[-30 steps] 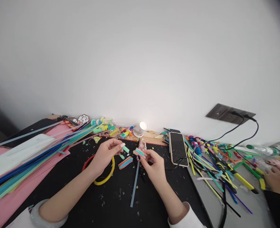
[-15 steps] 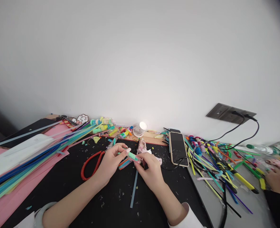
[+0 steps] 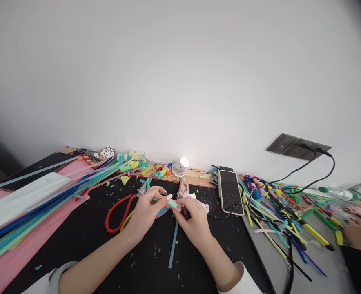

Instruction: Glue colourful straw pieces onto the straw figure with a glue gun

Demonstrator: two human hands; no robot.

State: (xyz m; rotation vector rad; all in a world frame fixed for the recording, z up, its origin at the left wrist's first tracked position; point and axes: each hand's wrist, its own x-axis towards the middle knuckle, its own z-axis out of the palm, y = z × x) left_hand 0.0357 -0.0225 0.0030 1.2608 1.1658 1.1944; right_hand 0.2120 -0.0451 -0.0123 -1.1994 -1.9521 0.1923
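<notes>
Both of my hands meet over the black mat point(image 3: 85, 241). My left hand point(image 3: 146, 212) pinches a short green straw piece point(image 3: 172, 203) and presses it against a small bundle of coloured straw pieces point(image 3: 180, 205) that my right hand point(image 3: 192, 220) grips. A pale blue straw point(image 3: 173, 245) lies on the mat under my right hand. Red-and-yellow-handled scissors point(image 3: 119, 210) lie just left of my left hand. A small pink glue gun point(image 3: 183, 188) stands behind my fingers.
A long sheaf of coloured straws point(image 3: 45, 200) lies at the left over pink sheets point(image 3: 12, 261). A phone point(image 3: 229, 190) lies at the right of the mat, with a lit candle cup point(image 3: 180, 165) near the wall. Loose straws and cables point(image 3: 278, 212) cover the grey surface; another person's hand point(image 3: 359, 232) rests far right.
My left hand moved right and brought the green piece onto the bundle in my right hand. The scissors, partly covered before, now show left of it.
</notes>
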